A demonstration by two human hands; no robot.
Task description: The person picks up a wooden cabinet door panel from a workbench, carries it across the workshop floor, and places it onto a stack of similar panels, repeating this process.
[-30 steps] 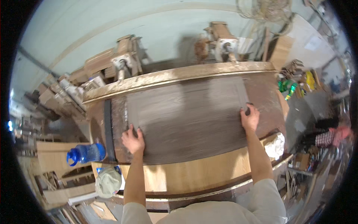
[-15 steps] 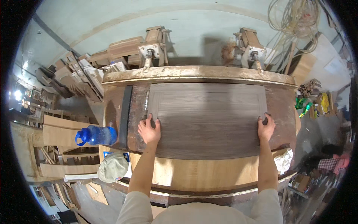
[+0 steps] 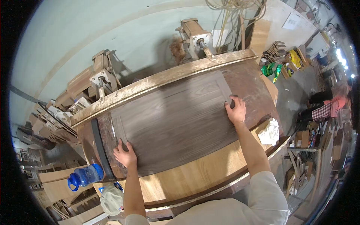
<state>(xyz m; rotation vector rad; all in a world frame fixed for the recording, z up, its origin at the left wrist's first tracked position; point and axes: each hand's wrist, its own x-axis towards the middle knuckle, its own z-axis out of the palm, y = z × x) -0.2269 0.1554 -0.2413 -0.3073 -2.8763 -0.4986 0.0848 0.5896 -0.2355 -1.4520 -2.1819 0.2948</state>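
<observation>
A grey-brown wood-grain panel [image 3: 176, 122], shaped like a cabinet door with framed ends, lies flat on the brown worktop of a press bench. Its far long edge lies along the worn metal beam [image 3: 165, 88]. My left hand [image 3: 125, 153] grips the panel's left edge near the front corner, thumb on the near side. At the opposite short edge, my right hand [image 3: 236, 109] is closed round the border with bent fingers. The undersides of the fingers are hidden.
Two pneumatic cylinders [image 3: 101, 71] stand behind the beam. A dark strip [image 3: 102, 150], a blue water bottle [image 3: 86, 176] and a cap [image 3: 111, 199] are at the left. Right of the bare wooden board [image 3: 195, 170] sits a crumpled white cloth [image 3: 269, 132]. A person [image 3: 330, 105] is at far right.
The view has tilted and turned to the right, so the bench appears slanted. Both hands stay at the panel's short edges; the panel shows no clear shift on the bench.
</observation>
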